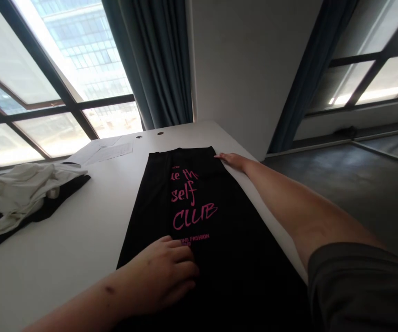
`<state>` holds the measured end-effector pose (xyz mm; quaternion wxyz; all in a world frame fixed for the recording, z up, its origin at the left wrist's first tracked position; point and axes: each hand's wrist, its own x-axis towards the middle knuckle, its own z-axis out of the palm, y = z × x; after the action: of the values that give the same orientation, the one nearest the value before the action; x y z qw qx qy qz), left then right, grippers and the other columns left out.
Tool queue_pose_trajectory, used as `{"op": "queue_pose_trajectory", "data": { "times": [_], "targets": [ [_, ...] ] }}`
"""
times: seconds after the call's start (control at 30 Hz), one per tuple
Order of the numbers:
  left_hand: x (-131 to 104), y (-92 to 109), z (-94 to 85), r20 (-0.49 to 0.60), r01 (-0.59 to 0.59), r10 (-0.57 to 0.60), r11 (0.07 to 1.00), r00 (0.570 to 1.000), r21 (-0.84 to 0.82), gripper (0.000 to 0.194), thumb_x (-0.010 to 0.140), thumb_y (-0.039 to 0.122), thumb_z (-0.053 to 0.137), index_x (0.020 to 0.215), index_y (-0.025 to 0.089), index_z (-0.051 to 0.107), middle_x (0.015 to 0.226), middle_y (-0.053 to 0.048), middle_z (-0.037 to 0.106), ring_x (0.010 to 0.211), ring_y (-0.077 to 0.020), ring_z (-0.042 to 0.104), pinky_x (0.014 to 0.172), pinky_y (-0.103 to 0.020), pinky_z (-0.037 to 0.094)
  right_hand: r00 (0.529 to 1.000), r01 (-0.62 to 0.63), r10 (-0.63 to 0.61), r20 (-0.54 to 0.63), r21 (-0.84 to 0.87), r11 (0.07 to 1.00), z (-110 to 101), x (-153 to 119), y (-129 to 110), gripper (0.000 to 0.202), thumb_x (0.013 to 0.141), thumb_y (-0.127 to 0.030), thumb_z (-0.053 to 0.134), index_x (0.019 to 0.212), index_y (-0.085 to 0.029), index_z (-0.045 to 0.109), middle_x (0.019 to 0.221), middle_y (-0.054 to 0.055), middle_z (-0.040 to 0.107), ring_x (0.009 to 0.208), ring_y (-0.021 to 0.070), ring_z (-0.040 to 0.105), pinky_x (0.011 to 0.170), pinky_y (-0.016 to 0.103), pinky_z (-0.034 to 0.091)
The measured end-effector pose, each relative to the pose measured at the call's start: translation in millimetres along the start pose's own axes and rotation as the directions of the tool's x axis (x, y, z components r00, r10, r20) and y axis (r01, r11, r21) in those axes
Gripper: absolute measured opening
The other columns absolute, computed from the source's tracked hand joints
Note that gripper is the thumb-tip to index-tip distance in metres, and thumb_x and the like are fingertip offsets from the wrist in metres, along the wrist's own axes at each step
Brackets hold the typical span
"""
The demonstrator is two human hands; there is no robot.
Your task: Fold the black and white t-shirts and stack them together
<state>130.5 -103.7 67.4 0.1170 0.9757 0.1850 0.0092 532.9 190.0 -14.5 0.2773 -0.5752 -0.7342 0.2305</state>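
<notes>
A black garment (247, 258) with pink lettering lies folded into a long strip on the white table, its far edge slightly wavy. My left hand (171, 272) rests palm down over its near left part, covering some of the small pink print. The fingers there are loosely bent and a little apart, and I see no cloth bunched in them. Stretched forward, my right hand (232, 160) lies at the far right corner, fingers extended along the edge and touching or nearly touching the fabric. The garment's near end runs out of view below.
On the left of the white table (98, 221) a crumpled white cloth (29, 189) lies on a dark one (56, 203). Papers (110, 152) lie toward the back, near two round holes. Windows, blue curtains (157, 64) and a wall stand behind; grey floor (340, 193) is at right.
</notes>
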Motion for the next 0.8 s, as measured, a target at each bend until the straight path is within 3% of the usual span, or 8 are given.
{"op": "queue_pose_trajectory", "data": {
  "times": [0.1,0.2,0.3,0.37,0.57,0.67,0.8],
  "targets": [
    [61,24,5.6,0.104,-0.212,0.208,0.977,0.973,0.023,0.016,0.103,0.036,0.06,0.111,0.025,0.069,0.112,-0.001,0.072,0.096,-0.0199,0.067,0.087,-0.037,0.049,0.999,0.035,-0.034,-0.018,0.091,0.995,-4,-6,4,0.076,0.103,-0.073,0.031,0.133,-0.02,0.076,0.144,0.012,0.067,0.139,0.0313,0.058,0.123,0.044,0.032],
    [114,42,14.5,0.127,-0.348,0.34,0.936,0.932,0.048,0.025,0.104,0.038,0.059,0.121,0.024,0.068,0.138,-0.003,0.066,0.106,-0.0213,0.067,0.088,-0.038,0.052,1.0,0.025,-0.023,-0.011,0.158,0.987,-6,-10,5,0.075,0.103,-0.074,0.032,0.132,-0.021,0.076,0.14,0.012,0.07,0.135,0.0318,0.061,0.123,0.046,0.031],
    [153,50,20.9,0.084,-0.375,0.368,0.923,0.926,0.089,0.041,0.104,0.037,0.058,0.143,0.022,0.058,0.159,-0.005,0.051,0.121,-0.024,0.062,0.092,-0.039,0.053,1.0,0.012,-0.013,0.009,0.139,0.99,-5,-9,3,0.075,0.103,-0.076,0.032,0.134,-0.023,0.075,0.144,0.011,0.067,0.138,0.031,0.059,0.123,0.045,0.032],
    [169,51,23.6,0.086,-0.364,0.357,0.925,0.93,0.108,0.046,0.105,0.034,0.057,0.149,0.021,0.053,0.155,-0.005,0.054,0.119,-0.0238,0.062,0.092,-0.038,0.054,1.0,0.006,-0.008,0.023,0.094,0.996,-4,-6,1,0.074,0.103,-0.076,0.032,0.133,-0.025,0.075,0.148,0.01,0.064,0.14,0.031,0.056,0.123,0.043,0.032],
    [177,48,23.5,0.132,-0.352,0.333,0.921,0.934,0.169,0.034,0.103,0.033,0.059,0.135,0.023,0.061,0.123,-0.006,0.065,0.098,-0.0224,0.065,0.081,-0.038,0.053,1.0,-0.021,0.019,0.023,0.065,0.998,0,3,0,0.074,0.103,-0.075,0.034,0.13,-0.02,0.076,0.149,0.013,0.064,0.14,0.0313,0.056,0.122,0.042,0.032],
    [162,45,16.6,0.117,-0.344,0.328,0.923,0.938,0.174,0.022,0.102,0.031,0.059,0.122,0.023,0.065,0.121,-0.005,0.064,0.096,-0.0212,0.065,0.081,-0.038,0.052,1.0,-0.023,0.023,0.004,0.086,0.996,1,5,-1,0.071,0.105,-0.071,0.033,0.13,-0.02,0.076,0.147,0.012,0.065,0.14,0.03,0.057,0.121,0.041,0.034],
    [131,42,7.4,0.056,-0.301,0.296,0.946,0.953,0.121,0.017,0.103,0.027,0.057,0.118,0.023,0.062,0.129,-0.004,0.066,0.098,-0.0193,0.065,0.085,-0.036,0.05,0.999,-0.003,0.01,-0.047,0.146,0.989,9,8,-11,0.067,0.109,-0.061,0.028,0.135,-0.019,0.074,0.148,0.01,0.064,0.142,0.0265,0.055,0.122,0.039,0.033]
  ]
}}
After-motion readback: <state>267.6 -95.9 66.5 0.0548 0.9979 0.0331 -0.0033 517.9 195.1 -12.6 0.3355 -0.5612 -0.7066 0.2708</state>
